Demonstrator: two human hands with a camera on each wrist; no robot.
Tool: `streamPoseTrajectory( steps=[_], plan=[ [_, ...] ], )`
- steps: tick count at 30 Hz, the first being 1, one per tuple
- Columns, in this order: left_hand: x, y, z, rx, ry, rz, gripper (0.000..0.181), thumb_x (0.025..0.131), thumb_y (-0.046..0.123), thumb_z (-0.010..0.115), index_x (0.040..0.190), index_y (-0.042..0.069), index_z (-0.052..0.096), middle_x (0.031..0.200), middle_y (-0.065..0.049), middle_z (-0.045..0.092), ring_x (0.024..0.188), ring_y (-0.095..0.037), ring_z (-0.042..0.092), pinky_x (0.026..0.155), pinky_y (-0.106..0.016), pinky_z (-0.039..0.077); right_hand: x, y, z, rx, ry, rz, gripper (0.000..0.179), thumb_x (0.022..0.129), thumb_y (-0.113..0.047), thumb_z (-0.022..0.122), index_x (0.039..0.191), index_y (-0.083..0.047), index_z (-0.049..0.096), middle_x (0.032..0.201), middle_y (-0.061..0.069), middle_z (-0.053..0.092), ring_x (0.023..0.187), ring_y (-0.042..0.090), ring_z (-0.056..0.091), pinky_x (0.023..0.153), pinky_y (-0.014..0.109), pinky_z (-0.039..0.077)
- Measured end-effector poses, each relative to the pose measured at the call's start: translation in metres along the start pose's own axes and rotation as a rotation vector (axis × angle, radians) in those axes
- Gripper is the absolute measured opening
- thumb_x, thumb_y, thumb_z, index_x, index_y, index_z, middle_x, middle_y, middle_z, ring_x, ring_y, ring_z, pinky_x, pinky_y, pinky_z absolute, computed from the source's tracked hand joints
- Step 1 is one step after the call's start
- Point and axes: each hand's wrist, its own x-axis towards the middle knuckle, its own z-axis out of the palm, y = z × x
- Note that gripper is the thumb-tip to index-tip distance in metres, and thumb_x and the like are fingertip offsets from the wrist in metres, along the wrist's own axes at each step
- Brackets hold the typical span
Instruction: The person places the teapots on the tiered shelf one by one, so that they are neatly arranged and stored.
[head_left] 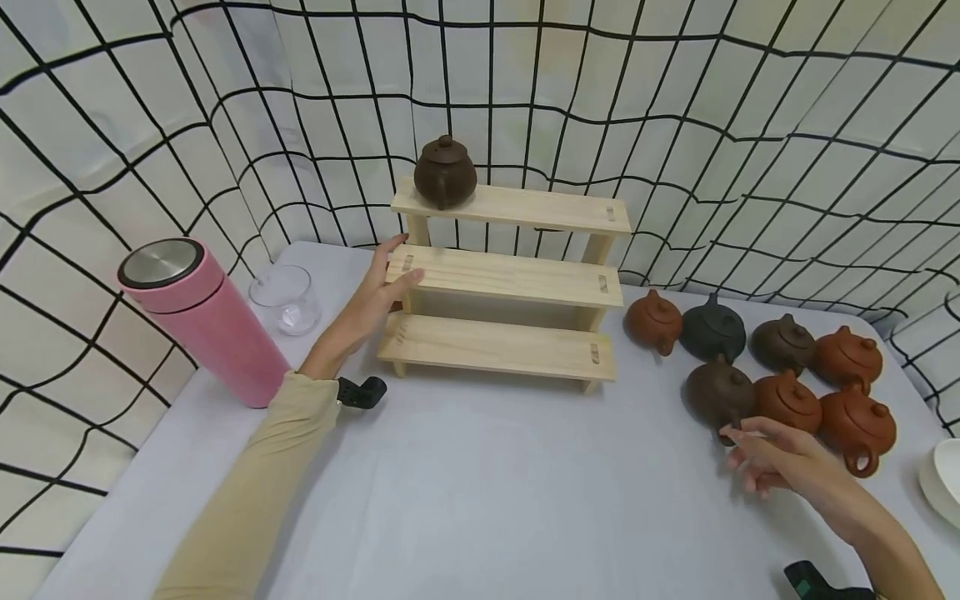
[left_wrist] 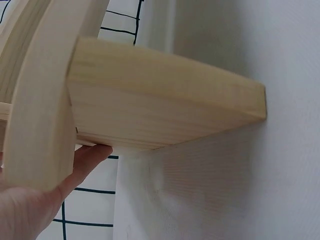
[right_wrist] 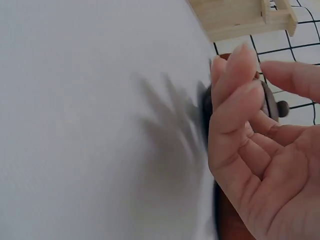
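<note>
A three-tier wooden display stand stands at the back middle, with one dark brown teapot on the left of its top tier. My left hand grips the stand's left end, the thumb lying over the middle tier; the left wrist view shows the hand against the wooden side. My right hand is at a brown teapot at the front of the group on the right, fingertips right at its handle. In the right wrist view, its bent fingers and thumb stand apart, partly hiding the pot.
Several reddish and dark teapots crowd around the brown one. A pink thermos and a clear glass stand at the left. A white bowl is at the right edge. Black wire grid surrounds the white table.
</note>
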Motion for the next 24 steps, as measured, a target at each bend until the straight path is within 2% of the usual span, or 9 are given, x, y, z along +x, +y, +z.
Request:
streamPoseTrajectory(
  steps=[4,7,12,18,24],
  plan=[
    [0.0,0.002,0.001,-0.005,-0.003,0.016,0.075,0.109,0.028,0.049,0.167,0.015,0.003,0.165,-0.022,0.023,0.144,-0.036,0.035,0.121,-0.057,0.026,0.007,0.002,0.004,0.11,-0.058,0.021,0.04,0.116,-0.026,0.038,0.131,0.007,0.056,0.102,0.0,0.074,0.08,0.021,0.068,0.073,0.032,0.06],
    [-0.002,0.003,0.002,-0.005,0.0,0.018,0.075,0.109,0.027,0.049,0.167,0.015,0.003,0.167,-0.019,0.021,0.146,-0.033,0.031,0.122,-0.055,0.023,0.009,0.002,0.007,0.159,-0.07,0.031,0.04,0.117,-0.029,0.036,0.124,0.0,0.063,0.102,-0.001,0.075,0.08,0.02,0.067,0.073,0.033,0.06],
    [-0.003,0.002,0.001,0.001,0.006,0.012,0.076,0.109,0.029,0.049,0.167,0.016,0.003,0.168,-0.018,0.018,0.147,-0.034,0.03,0.12,-0.059,0.025,0.011,-0.002,0.011,0.181,-0.031,0.066,0.042,0.116,-0.037,0.033,0.118,-0.007,0.063,0.1,0.0,0.075,0.08,0.019,0.065,0.073,0.035,0.059],
    [-0.003,0.002,-0.001,-0.016,0.006,0.012,0.075,0.109,0.028,0.049,0.167,0.016,0.003,0.167,-0.019,0.019,0.144,-0.037,0.033,0.118,-0.063,0.028,0.012,-0.002,0.008,0.198,-0.046,0.049,0.039,0.117,-0.035,0.033,0.114,-0.011,0.063,0.099,0.001,0.075,0.079,0.018,0.064,0.073,0.034,0.058],
    [-0.001,0.001,0.0,-0.019,0.001,0.017,0.074,0.109,0.026,0.048,0.167,0.015,0.003,0.167,-0.02,0.02,0.144,-0.037,0.033,0.119,-0.062,0.028,0.012,-0.002,0.011,0.218,0.003,0.135,0.038,0.116,-0.04,0.034,0.112,-0.009,0.056,0.096,0.004,0.064,0.079,0.019,0.061,0.069,0.033,0.055]
  ],
)
